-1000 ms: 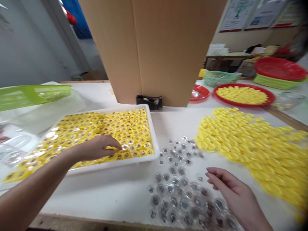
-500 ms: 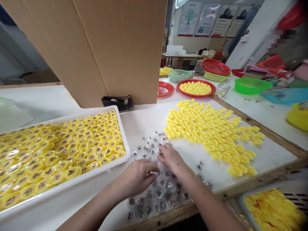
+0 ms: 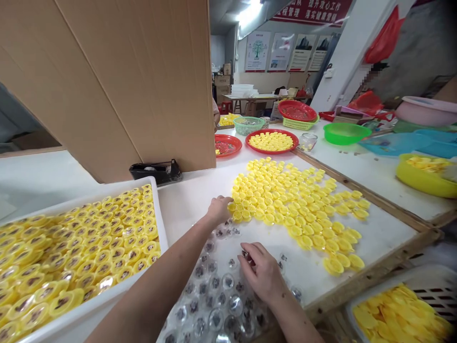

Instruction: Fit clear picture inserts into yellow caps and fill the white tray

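My left hand (image 3: 218, 210) reaches to the near left edge of a spread of small round yellow cups (image 3: 278, 190). Its fingertips close around one yellow cup (image 3: 232, 207) there. Closer to me, my right hand (image 3: 262, 272) is curled, thumb toward fingers, around a small clear piece with a dark print (image 3: 245, 254), partly covered by the fingers. Several clear round pieces with dark prints (image 3: 215, 283) lie on the white table between my forearms. At left, a white tray (image 3: 160, 214) holds rows of yellow cups with printed clear tops (image 3: 103, 255).
A tall cardboard sheet (image 3: 143, 85) stands behind a black tape dispenser (image 3: 156, 171). Red plates (image 3: 246, 139) and a green basin (image 3: 347, 133) sit farther back. Wooden strips (image 3: 378, 200) edge the table. A bin of yellow pieces (image 3: 396, 309) is low at right.
My left hand has moved from the clear pieces forward to the yellow cups. My right hand has drawn back toward me. The view has tilted up and turned right.
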